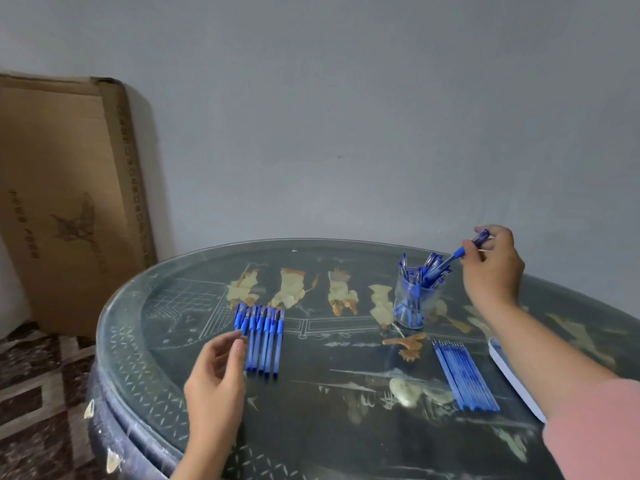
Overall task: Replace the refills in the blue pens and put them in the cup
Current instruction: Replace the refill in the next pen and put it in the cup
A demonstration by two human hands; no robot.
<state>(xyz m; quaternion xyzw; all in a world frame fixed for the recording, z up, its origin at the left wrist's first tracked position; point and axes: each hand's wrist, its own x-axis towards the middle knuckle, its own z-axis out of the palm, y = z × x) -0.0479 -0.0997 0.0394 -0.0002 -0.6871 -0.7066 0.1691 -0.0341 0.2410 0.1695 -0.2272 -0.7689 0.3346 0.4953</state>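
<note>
A clear cup [414, 304] stands on the round table, holding several blue pens. My right hand [493, 263] grips one blue pen [457, 255] by its upper end; the pen slants down with its tip among the pens in the cup. A row of several capped blue pens [263, 337] lies side by side on the left of the table. My left hand [216, 372] hovers at the left edge of that row, fingers loosely curled, fingertips touching the leftmost pen. Several blue refills [465, 375] lie in a row on the right.
The dark round table [329, 427] has a glass top with painted figures. A white tray [516, 379] lies at the right edge, partly behind my right arm. A large cardboard box [69, 199] leans on the wall at the left. Patterned floor shows below left.
</note>
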